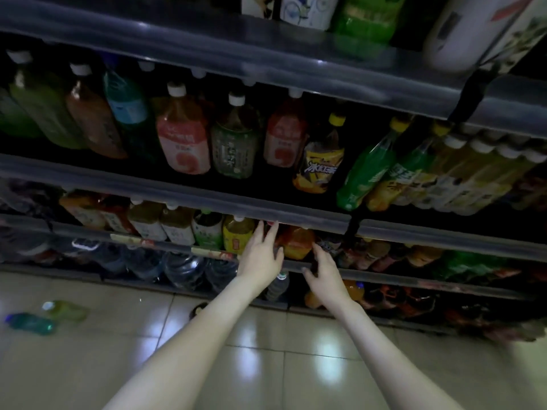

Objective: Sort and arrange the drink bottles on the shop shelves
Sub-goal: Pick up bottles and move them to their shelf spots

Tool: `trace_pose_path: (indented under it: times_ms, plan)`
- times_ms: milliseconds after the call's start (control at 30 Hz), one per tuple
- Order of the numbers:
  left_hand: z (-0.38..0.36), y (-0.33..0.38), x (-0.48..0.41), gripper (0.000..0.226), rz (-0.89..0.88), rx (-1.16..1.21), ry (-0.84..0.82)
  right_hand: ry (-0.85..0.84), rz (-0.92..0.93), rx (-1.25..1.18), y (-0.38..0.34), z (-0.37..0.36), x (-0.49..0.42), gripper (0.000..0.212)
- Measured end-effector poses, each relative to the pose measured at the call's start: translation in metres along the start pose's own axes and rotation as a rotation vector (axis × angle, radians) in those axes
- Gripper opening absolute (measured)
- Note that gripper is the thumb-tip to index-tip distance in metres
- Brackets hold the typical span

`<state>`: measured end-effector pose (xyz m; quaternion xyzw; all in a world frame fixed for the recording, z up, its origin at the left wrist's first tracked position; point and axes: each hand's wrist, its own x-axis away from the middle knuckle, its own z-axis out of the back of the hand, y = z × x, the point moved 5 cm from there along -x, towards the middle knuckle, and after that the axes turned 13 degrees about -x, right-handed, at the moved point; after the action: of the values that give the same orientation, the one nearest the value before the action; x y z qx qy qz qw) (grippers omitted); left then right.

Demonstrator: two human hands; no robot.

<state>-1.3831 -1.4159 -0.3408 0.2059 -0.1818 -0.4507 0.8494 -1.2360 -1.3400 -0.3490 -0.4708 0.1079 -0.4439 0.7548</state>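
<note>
1. Left hand (260, 253): released, fingers straight, reaching up into the shelf row. The fingertips lie against the left side of the orange bottle (297, 242), in the gap between it and the yellow-labelled bottle (236, 235).
2. Right hand (325, 273): fingers loosely bent at the orange bottle's right side, thumb low by the shelf rail (370, 276). Can't tell whether it actually grasps anything; the contact is blurred and dark.
3. The orange bottle stands upright on the third shelf down, at the front edge, between the two hands. Its top is hidden behind the rail of the shelf above.
4. A dark bottle (330, 245) stands just right of it, close to the right hand's fingers.
5. Left along the same row: the yellow-labelled bottle, a green-labelled bottle (207, 232), then pale-labelled tea bottles.
6. Shelf above: large bottles, including a pink-labelled one (183, 143) and a green soda bottle (367, 173).
7. Bottom shelf, lower left: clear water bottles (183, 269).
8. Tiled floor (266, 365): a blue-green bottle (29, 324) and a yellow-green bottle (66, 310) lie on their sides at far left, just beside each other.
</note>
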Motion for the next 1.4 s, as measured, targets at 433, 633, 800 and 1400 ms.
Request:
trace_pose_path:
  times_ms: [433, 633, 800, 1400]
  plan:
    - [0.118, 0.132, -0.079, 0.077, -0.285, -0.071, 0.275, 0.279, 0.344, -0.121, -0.138, 0.091, -0.046, 0.062]
    - [0.097, 0.136, -0.116, 0.075, -0.305, -0.275, 0.107, 0.247, 0.294, -0.170, -0.133, 0.113, -0.044, 0.064]
    - [0.100, 0.132, -0.108, 0.080, -0.333, -0.276, 0.141, 0.177, 0.267, -0.234, -0.147, 0.112, -0.049, 0.065]
    - [0.097, 0.080, -0.052, 0.052, -0.412, -0.035, 0.148, 0.301, 0.201, 0.332, -0.189, 0.107, -0.063, 0.044]
